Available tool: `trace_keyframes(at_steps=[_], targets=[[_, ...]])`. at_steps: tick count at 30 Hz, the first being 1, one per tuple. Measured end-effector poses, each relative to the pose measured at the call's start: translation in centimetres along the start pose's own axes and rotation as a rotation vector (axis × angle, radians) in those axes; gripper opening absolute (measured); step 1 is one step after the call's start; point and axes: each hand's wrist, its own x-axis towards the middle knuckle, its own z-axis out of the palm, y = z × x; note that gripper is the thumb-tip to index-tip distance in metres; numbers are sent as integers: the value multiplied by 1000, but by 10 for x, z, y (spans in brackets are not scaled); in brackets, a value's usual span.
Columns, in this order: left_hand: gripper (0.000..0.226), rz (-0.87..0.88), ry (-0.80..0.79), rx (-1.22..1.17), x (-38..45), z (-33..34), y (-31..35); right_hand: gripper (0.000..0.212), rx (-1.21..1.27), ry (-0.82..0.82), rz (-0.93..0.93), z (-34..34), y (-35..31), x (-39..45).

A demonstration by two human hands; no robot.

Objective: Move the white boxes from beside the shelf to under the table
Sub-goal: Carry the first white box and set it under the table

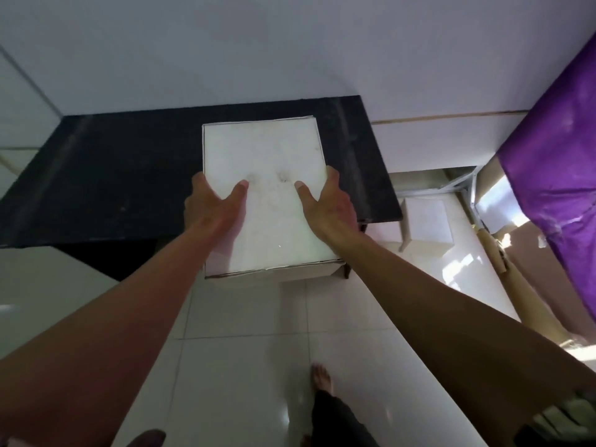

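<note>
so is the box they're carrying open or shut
Shut: the white box shows a flat, unbroken top, with the left hand and right hand gripping its sides.

A home room: white floor tiles (245,366), black table (113,175), purple cloth (554,175), bare foot (321,379).

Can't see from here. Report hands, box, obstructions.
Left hand and right hand clamp white box, thumbs on top. Box held before black table. Second white box on floor right.

Black table (129,175) ahead; bare floor (245,366) this side.
</note>
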Motion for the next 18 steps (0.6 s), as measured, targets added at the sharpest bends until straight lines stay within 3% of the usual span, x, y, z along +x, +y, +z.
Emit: trace_keyframes(at_steps=[10, 18], targets=[[70, -69, 55, 7, 98, -68, -86, 62, 39, -137, 1, 126, -73, 24], [69, -57, 14, -21, 153, -126, -138, 62, 31, -124, 30, 197, -130, 16]])
